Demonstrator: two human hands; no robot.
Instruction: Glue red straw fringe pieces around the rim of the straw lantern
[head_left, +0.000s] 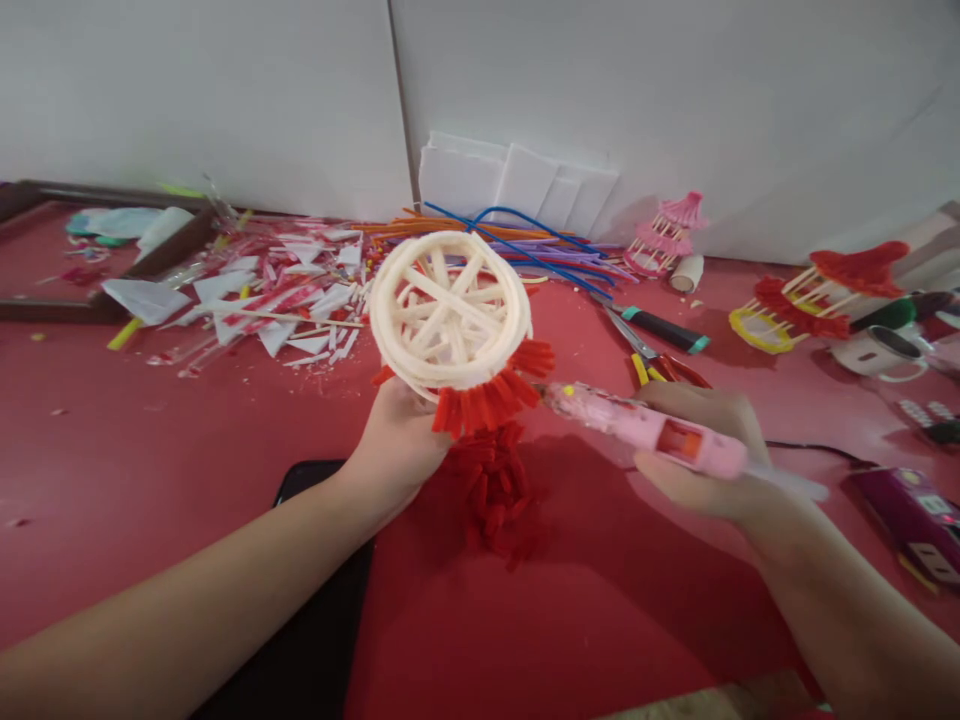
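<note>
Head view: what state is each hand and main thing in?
Left hand, closed on the white wheel
Right hand, gripping the glue gun
White wheel, raised, partly edged with red fringe
Glue gun, nozzle towards fringe
Red pieces, heaped on the table
White sheets, leaning against the wall
Power strip, red light seemingly on

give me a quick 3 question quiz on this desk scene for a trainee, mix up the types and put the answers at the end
1. True or false: the right hand holds the pink glue gun.

2. What colour is the fringe on the white round frame in the left hand?
A) blue
B) red
C) purple

3. Fill in the gap: the white sheets behind the coloured stems lean against the ____.

Key: 1. true; 2. B; 3. wall
</note>
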